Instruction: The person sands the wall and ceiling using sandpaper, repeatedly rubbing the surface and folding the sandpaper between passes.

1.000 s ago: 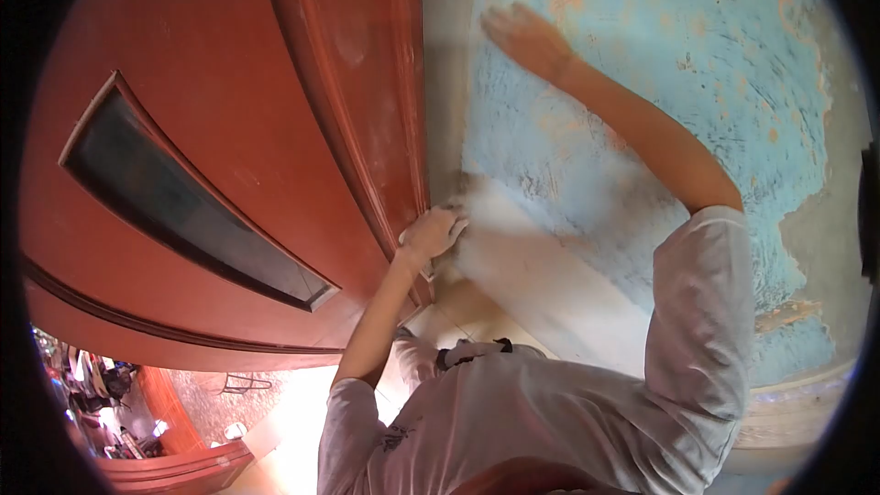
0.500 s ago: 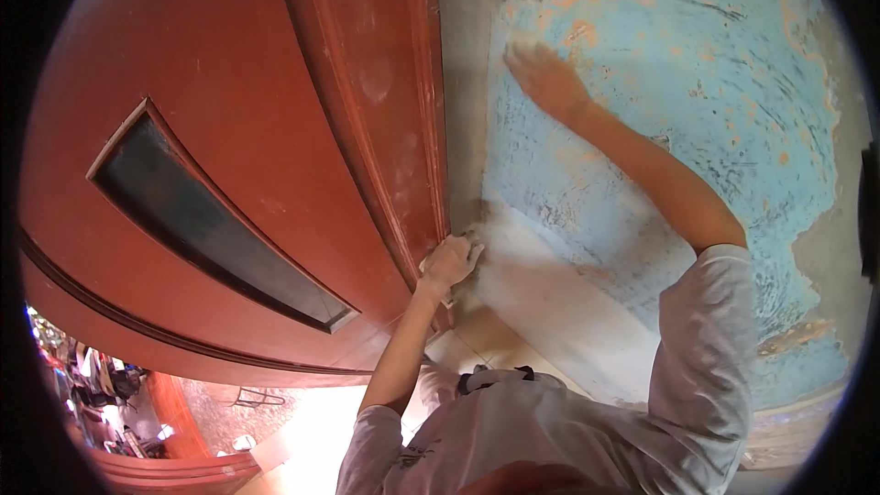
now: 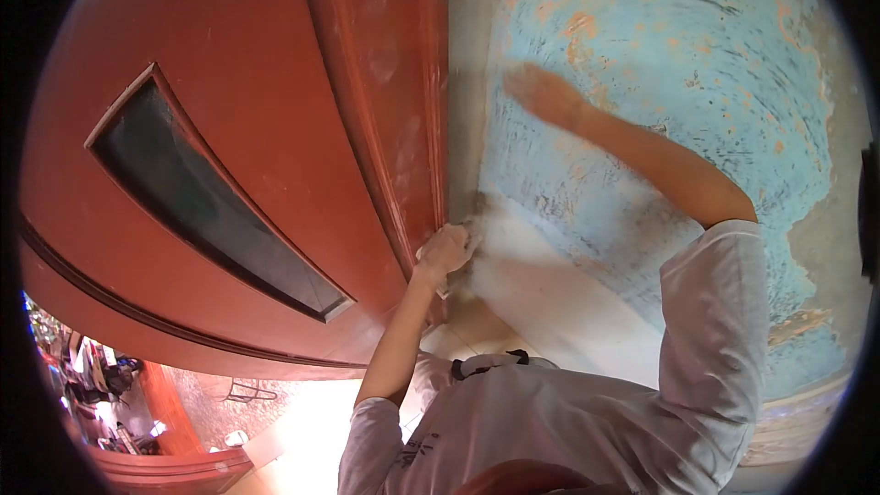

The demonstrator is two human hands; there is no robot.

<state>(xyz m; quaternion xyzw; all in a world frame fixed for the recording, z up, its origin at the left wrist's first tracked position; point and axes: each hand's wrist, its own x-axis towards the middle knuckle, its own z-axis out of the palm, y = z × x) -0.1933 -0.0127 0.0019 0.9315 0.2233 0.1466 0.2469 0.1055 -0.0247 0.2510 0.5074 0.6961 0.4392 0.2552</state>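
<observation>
My left hand (image 3: 446, 252) is closed at the edge of the red-brown wooden door (image 3: 247, 110), low down beside the wall corner. Its fingers curl around something I cannot make out; a small pale bit shows just below the hand. Up against the wall (image 3: 632, 101), with its worn light-blue paint and orange patches, my right hand (image 3: 543, 93) is smeared by motion. Whether it holds anything is hidden by the blur. Dark scuff marks and scratches run over the blue surface.
A long dark glass panel (image 3: 211, 197) is set in the door. Bare grey plaster (image 3: 472, 64) borders the blue paint. A pale smooth band (image 3: 550, 284) runs along the lower wall. At bottom left, assorted items (image 3: 96, 376) sit beyond the door, near a wire-like stand (image 3: 249, 391).
My right hand has moved slightly down the wall, still blurred. My left hand stays at the door edge, and the whole view has shifted a little.
</observation>
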